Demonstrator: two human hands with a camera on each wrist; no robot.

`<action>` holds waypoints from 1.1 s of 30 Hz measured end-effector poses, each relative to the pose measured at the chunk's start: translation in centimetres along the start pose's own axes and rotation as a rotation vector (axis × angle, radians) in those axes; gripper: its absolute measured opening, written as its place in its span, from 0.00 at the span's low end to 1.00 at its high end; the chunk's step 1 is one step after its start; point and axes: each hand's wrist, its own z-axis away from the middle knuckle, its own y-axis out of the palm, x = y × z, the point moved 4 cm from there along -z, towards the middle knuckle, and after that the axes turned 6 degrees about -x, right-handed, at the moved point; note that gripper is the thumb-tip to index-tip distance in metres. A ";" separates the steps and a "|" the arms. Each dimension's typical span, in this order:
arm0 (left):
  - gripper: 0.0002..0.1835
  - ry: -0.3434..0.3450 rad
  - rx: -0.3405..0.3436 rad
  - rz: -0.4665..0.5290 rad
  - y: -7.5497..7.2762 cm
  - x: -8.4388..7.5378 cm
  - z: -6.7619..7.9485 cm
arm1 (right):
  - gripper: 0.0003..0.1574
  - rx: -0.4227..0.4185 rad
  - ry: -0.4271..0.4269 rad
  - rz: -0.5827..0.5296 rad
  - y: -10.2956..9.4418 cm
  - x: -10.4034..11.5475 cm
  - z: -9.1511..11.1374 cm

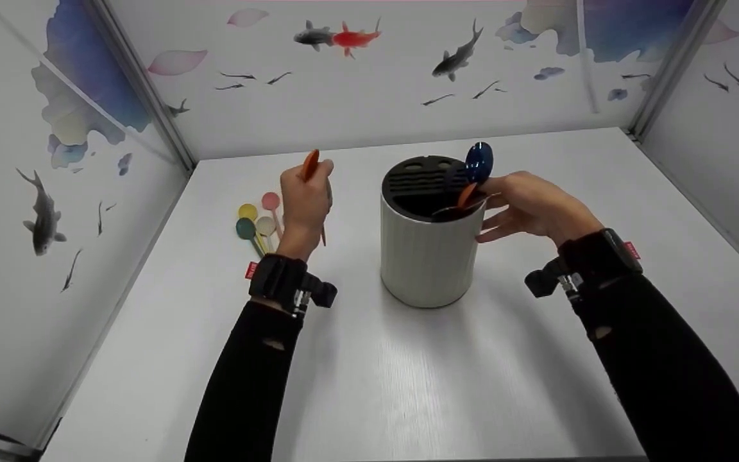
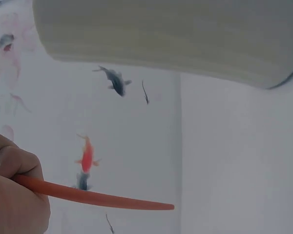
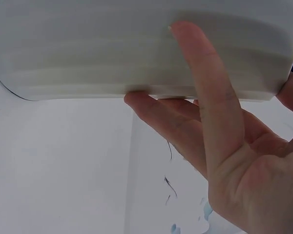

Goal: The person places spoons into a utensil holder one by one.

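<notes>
My left hand [image 1: 305, 202] grips an orange spoon [image 1: 310, 165], its bowl above the fist; its tapered handle [image 2: 107, 199] sticks out below, apart from the holder. A pale ribbed utensil holder [image 1: 430, 263] with a black slotted top [image 1: 417, 179] stands upright to the right of that hand. At the holder's right rim my right hand [image 1: 526, 202] holds on, thumb side at the top and fingers [image 3: 205, 73] against the outer wall. Beside that thumb, a dark blue spoon [image 1: 479, 162] and an orange utensil [image 1: 467, 194] rise from the holder's opening. Their lower parts are hidden.
Several spoons lie on the white table left of my left hand: a pink spoon [image 1: 271, 201], a yellow spoon [image 1: 247, 211], a dark green spoon [image 1: 246, 228] and a cream spoon [image 1: 265, 225]. White panels [image 1: 369, 96] with painted fish enclose the back and sides.
</notes>
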 end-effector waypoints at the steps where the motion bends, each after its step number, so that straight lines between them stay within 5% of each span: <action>1: 0.25 0.012 0.012 0.013 0.4 -0.4 0.0 | 0.23 0.002 -0.001 -0.004 0.0 0.0 0.0; 6: 0.26 0.038 0.048 0.095 2.3 -2.4 0.0 | 0.20 0.004 -0.004 -0.013 -0.1 0.0 0.0; 14: 0.24 -0.026 0.098 0.335 4.6 -5.7 0.5 | 0.20 0.002 -0.013 -0.015 -0.1 0.1 0.1; 22: 0.22 0.064 0.115 0.481 6.3 -8.5 1.2 | 0.17 0.018 -0.015 -0.026 0.1 0.1 0.0; 27: 0.24 0.063 0.122 0.505 8.1 -8.8 1.3 | 0.18 0.009 -0.019 -0.018 0.0 0.1 0.0; 33: 0.26 0.019 0.158 0.354 10.6 -6.8 1.9 | 0.23 -0.004 -0.003 0.000 -0.1 0.0 0.0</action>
